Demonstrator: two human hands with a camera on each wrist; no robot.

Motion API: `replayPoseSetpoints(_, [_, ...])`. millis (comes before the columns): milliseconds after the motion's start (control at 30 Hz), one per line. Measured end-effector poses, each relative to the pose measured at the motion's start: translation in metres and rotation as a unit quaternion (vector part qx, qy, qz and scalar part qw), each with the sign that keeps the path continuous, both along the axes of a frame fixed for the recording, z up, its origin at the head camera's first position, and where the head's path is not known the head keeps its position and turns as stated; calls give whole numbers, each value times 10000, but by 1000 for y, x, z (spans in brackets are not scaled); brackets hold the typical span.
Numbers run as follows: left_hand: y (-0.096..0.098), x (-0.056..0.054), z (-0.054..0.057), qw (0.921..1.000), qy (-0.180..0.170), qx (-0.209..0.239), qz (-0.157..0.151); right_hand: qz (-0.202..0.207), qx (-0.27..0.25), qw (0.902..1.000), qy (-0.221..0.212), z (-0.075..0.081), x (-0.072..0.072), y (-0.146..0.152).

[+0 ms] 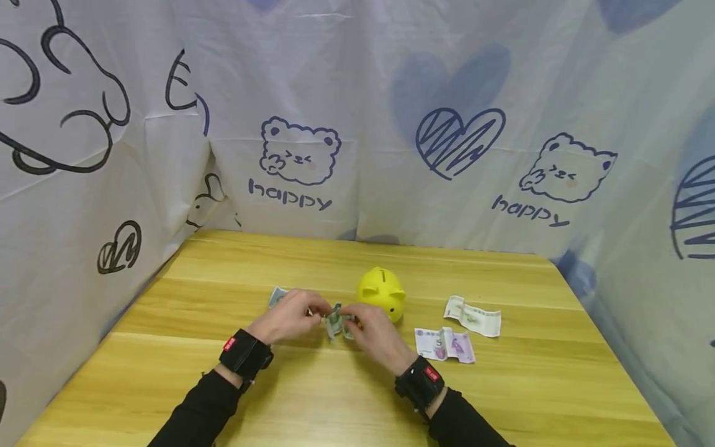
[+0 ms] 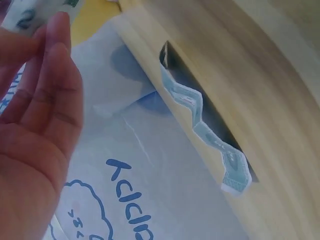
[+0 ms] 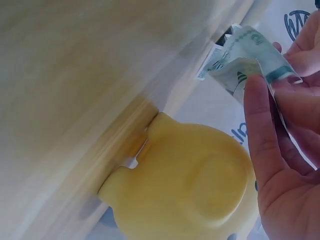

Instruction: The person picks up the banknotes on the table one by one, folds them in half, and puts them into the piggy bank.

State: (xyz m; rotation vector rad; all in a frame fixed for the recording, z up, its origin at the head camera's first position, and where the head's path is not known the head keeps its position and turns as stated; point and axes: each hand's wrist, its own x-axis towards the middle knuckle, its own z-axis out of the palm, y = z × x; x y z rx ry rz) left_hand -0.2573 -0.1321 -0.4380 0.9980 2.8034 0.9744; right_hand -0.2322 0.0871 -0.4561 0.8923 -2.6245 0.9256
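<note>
Between my two hands is a green banknote [image 1: 334, 321], folded and creased, held above the table. My left hand [image 1: 290, 315] pinches its left side between thumb and fingers. On the other side my right hand [image 1: 378, 335] pinches it too; the right wrist view shows the folded banknote [image 3: 252, 47] between the fingertips. A yellow piggy bank [image 1: 380, 288] stands just behind my right hand, its coin slot facing up. In the left wrist view a zigzag-creased bluish banknote [image 2: 197, 115] stands on the table beyond my left hand, which partly covers it in the head view.
To the right lie a purple banknote [image 1: 444, 344] with a raised crease and a pale greenish banknote [image 1: 475, 318] behind it. The wooden table [image 1: 313, 397] ends at a printed cloth [image 1: 380, 180] hanging behind and along both sides.
</note>
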Motion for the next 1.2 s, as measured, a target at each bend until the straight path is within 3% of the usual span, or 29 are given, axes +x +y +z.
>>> replayPoseSetpoints(200, [2, -3, 6, 9999, -27, 108, -46, -75, 3, 9998, 182, 3, -4, 3])
replayPoseSetpoints(500, [1, -3, 5, 9994, 306, 162, 22, 66, 101, 9992, 384, 4, -3, 0])
replayPoseSetpoints(1200, [1, 1, 3, 9998, 141, 6, 107, 284, -47, 9993, 223, 0, 1, -5])
